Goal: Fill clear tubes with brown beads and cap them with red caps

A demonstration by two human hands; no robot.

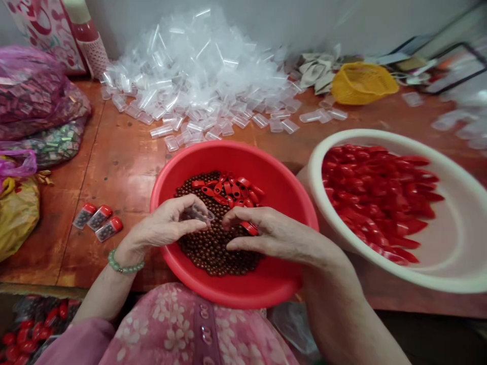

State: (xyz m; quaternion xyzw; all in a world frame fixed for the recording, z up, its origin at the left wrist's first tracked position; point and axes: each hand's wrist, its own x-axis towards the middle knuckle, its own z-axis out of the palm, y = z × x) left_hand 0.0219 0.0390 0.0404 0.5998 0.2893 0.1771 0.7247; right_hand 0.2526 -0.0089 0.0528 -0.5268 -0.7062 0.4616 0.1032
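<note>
Pinching the clear case [201,215] in the left hand [162,222], with the right hand [274,234] open, fingers apart; best gripped lightly, low over the brown beads [218,256].

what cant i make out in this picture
All in the head view:
- How full the clear case is: the left hand's fingers cover part.
- Whether the right hand grips the red piece by it: its fingers hide any contact.
- The red basin's bottom beneath the brown beads: covered.
- Far-right clear pieces: blurred, cut off by the edge.
</note>
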